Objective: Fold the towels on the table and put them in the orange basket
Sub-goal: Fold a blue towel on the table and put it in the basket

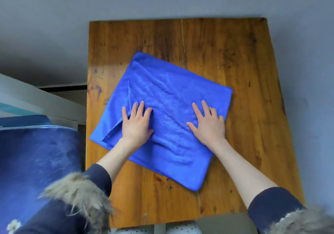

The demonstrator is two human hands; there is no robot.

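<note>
Towel (162, 96) — blue, creased, folded — lies askew under both flat palms.

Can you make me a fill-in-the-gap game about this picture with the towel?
1. The towel is the colour ____.
2. The towel lies on a ____ table.
3. The left hand and right hand both lie ____ on the towel, palms down.

Missing words: blue; wooden; flat
</note>
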